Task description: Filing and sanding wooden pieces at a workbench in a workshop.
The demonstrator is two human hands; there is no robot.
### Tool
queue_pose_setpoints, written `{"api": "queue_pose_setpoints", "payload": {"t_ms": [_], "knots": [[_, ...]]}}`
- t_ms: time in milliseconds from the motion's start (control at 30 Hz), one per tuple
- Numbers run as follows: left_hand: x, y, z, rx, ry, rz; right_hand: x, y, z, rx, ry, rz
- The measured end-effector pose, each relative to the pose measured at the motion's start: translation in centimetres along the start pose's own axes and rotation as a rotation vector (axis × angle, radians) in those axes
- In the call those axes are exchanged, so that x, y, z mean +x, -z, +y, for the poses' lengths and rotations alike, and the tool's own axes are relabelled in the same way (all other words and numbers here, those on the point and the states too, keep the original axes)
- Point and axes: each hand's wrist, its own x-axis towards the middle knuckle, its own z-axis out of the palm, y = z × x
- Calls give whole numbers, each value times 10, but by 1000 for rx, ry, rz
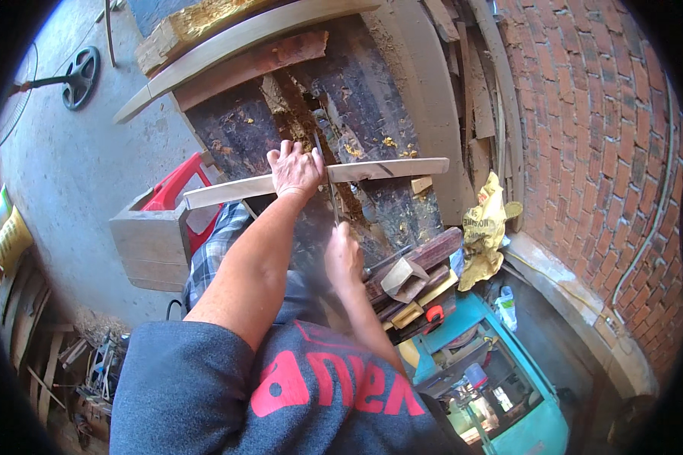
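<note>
A long, pale, slightly curved wooden strip [395, 168] lies crosswise over the dark, worn workbench [379, 98]. My left hand [296, 171] presses down on the strip left of its middle, fingers curled over the far edge. Nearer to me, my right hand [344, 258] is closed around the near end of a thin, straight metal tool [333, 199]. The tool's shaft crosses the strip just right of my left hand; whether it is a saw, a file or a chisel, I cannot tell. Its grip is hidden in my fist. A small wood block [421, 184] sits by the strip's right part.
Longer curved boards [258, 34] lie at the bench's far side. Left stands a wooden box [150, 239] beside a red plastic stool [197, 189]. Wood offcuts [413, 307], a crumpled yellow bag [484, 231] and a teal machine [535, 379] are at right, near a brick wall [592, 114].
</note>
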Motion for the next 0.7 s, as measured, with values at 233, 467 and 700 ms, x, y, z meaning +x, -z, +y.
{"api": "queue_pose_setpoints", "payload": {"t_ms": [233,467,700], "knots": [[-1,3,-1,14,-11,-21,21,2,-13,79,96,64],[1,3,0,29,-5,-67,4,-1,-4,39,-28,0],[0,5,0,-1,-6,-50,15,-8,3,72,77,71]]}}
